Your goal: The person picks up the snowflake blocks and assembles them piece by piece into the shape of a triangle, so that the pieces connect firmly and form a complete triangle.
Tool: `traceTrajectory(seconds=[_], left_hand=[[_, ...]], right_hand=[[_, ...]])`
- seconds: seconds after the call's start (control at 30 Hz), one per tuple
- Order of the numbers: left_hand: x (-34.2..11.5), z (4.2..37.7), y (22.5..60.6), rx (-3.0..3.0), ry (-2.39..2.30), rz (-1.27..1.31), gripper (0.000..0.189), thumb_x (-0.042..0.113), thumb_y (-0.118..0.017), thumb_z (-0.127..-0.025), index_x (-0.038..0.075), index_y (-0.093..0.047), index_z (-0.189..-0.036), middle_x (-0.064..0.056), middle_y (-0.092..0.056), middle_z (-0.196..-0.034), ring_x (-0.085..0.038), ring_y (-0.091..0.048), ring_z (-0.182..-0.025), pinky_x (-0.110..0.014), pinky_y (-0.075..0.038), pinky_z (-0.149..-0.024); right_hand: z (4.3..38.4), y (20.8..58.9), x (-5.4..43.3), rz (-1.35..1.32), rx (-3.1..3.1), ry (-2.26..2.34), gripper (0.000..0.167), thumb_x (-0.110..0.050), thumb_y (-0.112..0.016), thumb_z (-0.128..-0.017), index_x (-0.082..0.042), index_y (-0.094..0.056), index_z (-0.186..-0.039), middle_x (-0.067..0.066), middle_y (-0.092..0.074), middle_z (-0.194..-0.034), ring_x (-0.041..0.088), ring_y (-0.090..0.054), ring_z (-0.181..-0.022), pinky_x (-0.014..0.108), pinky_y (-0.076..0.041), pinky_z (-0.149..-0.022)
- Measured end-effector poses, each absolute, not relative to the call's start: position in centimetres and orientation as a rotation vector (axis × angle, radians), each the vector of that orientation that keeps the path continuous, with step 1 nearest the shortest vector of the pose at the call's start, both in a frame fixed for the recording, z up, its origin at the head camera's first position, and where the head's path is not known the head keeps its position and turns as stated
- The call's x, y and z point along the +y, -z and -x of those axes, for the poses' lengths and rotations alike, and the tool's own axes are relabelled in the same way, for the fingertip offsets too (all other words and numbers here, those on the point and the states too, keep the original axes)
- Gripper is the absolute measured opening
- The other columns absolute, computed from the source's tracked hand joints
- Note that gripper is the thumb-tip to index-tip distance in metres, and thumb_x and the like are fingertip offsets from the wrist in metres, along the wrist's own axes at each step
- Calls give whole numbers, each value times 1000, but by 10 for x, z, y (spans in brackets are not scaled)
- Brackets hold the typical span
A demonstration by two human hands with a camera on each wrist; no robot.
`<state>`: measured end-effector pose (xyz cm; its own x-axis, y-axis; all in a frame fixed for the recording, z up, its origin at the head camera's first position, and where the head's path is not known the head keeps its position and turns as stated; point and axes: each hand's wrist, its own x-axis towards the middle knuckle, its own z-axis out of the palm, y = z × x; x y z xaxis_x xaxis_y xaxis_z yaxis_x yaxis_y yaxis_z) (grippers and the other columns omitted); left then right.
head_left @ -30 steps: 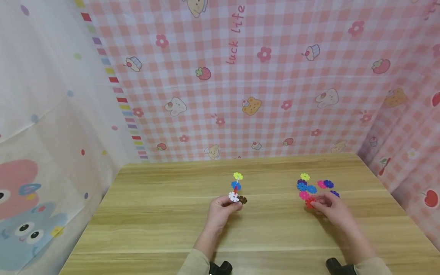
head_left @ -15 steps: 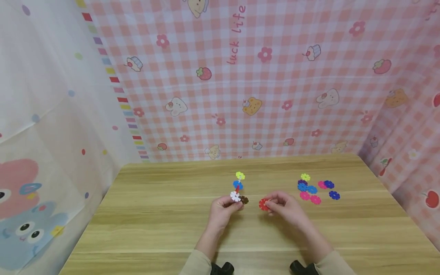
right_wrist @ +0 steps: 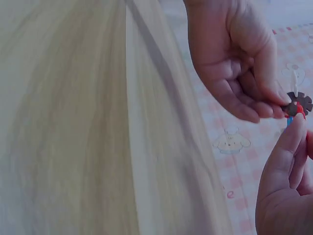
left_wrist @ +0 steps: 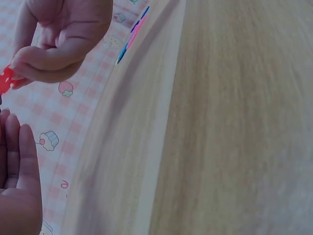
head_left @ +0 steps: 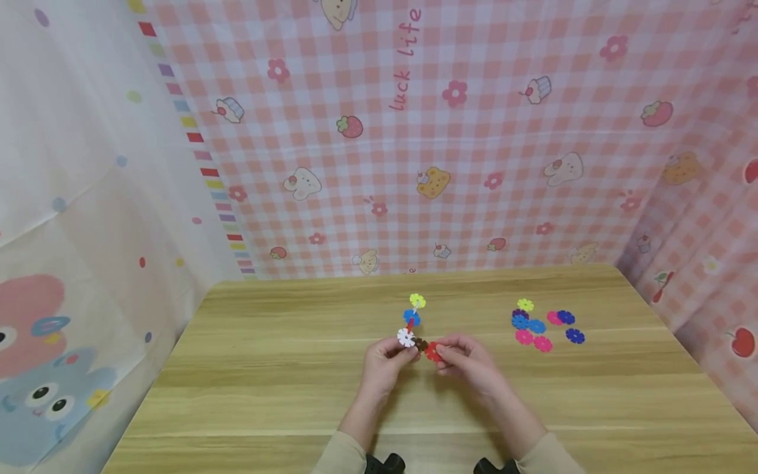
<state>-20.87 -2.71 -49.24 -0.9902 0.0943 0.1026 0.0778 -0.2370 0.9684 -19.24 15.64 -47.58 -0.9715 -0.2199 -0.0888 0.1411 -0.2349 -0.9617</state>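
My left hand [head_left: 381, 367] pinches a chain of notched, flower-shaped plastic discs between thumb and fingers. The chain runs from a yellow disc [head_left: 417, 301] at the far end through a blue disc [head_left: 412, 318] and a red piece seen edge-on to a white disc [head_left: 405, 338]. A dark brown disc [head_left: 420, 344] sticks out to the right of the white one. Between thumb and fingertips my right hand [head_left: 470, 365] holds a red disc [head_left: 432, 351], its edge right at the brown disc's edge. In the right wrist view the brown disc [left_wrist: 1, 100] overlaps red.
On the right of the wooden table [head_left: 284, 382] lie several loose discs: a yellow one [head_left: 525, 305], light blue ones [head_left: 537, 326], pink ones [head_left: 543, 343] and dark blue ones [head_left: 575, 336]. A pink checked curtain [head_left: 379, 145] hangs behind the table's far edge.
My right hand has picked up the red disc from the pile on the right and carried it left to the brown disc. The left hand has kept its hold, the chain shifting slightly right.
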Motion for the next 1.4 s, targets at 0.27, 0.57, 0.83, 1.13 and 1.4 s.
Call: traceTrajectory(seconds=[0.27,0.57,0.83,1.13,1.4], left_hand=[[-26,207,491,2038,-2418,-225,18,-13,-68,-83,-18,-66,-101,-19,-71,-95,-11,-66,-81,-30,-58,-77],[-30,209,492,2091,-2398,-210,17,-14,-68,-82,-18,-67,-98,-23,-71,-94,-12,-66,-78,-27,-58,-74],[-33,207,490,2073,-2395,-233,19,-14,-67,-83,-15,-68,-102,-20,-71,-97,-15,-67,-83,-30,-58,-78],[-37,211,493,1939,-2419,-274,23,-14,-66,-84,-19,-64,-106,-15,-71,-97,-11,-67,-84,-30,-57,-81],[-43,209,490,1948,-2270,-427,36,-11,-72,-81,-14,-63,-116,-12,-71,-105,-16,-66,-92,-27,-54,-84]], right_hand=[[189,476,143,-8,1598,2400,7,2,-56,-98,0,-61,-101,3,-65,-85,8,-63,-71,20,-56,-68],[188,477,136,-52,1504,2435,12,4,-53,-98,-4,-62,-95,3,-66,-83,9,-63,-71,21,-56,-69],[190,478,142,31,1461,2421,11,3,-54,-98,-3,-63,-98,5,-66,-89,10,-64,-75,21,-56,-74],[192,477,144,62,1447,2426,15,4,-54,-98,-7,-65,-98,4,-67,-89,9,-65,-75,20,-56,-73],[193,478,147,64,1597,2347,10,1,-57,-96,-5,-64,-100,-1,-63,-84,7,-58,-72,18,-52,-66]])
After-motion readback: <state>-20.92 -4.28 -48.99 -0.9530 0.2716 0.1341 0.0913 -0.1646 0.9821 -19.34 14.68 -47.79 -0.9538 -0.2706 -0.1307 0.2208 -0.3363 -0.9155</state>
